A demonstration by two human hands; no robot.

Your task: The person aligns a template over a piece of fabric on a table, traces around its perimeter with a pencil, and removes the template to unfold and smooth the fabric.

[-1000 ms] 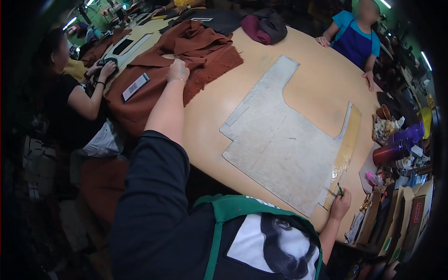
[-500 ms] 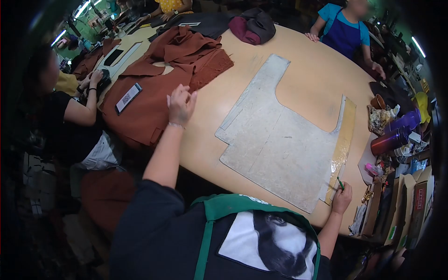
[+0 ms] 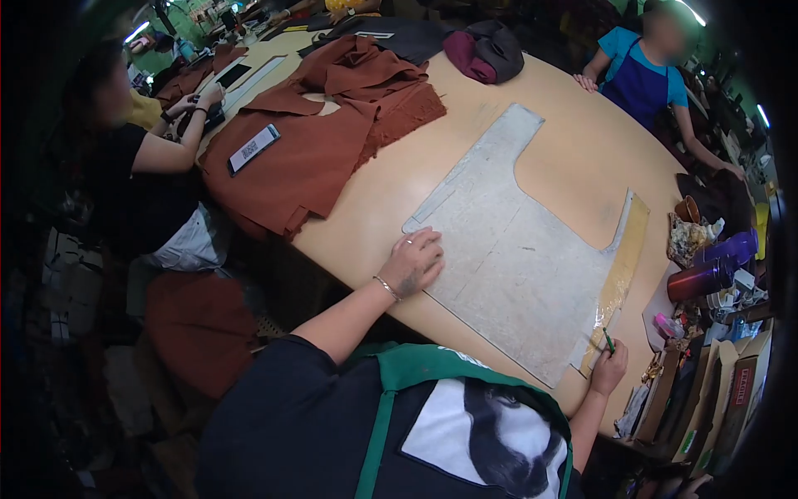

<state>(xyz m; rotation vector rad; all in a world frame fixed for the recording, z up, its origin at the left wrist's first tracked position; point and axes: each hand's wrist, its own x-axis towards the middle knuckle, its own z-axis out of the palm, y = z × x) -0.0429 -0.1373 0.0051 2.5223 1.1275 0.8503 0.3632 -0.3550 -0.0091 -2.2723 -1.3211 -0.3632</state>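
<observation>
Flat on the worktop [image 3: 565, 150], right of centre in the frame: a grey template [image 3: 519, 258]. On its left edge, the left hand [image 3: 416, 264], fingers bent, impossible to tell whether gripping. By its lower right corner, the right hand [image 3: 611, 368], closed around a green pen [image 3: 608, 339]. At upper left, brown fabric [image 3: 303, 170] beneath a phone [image 3: 253, 150].

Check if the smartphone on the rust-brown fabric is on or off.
On: the smartphone has a bright screen showing a QR code.

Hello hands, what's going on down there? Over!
Left hand flat on pale board. Right hand holding green pen or pencil. Red-brown cloth clear of board. Over.
</observation>
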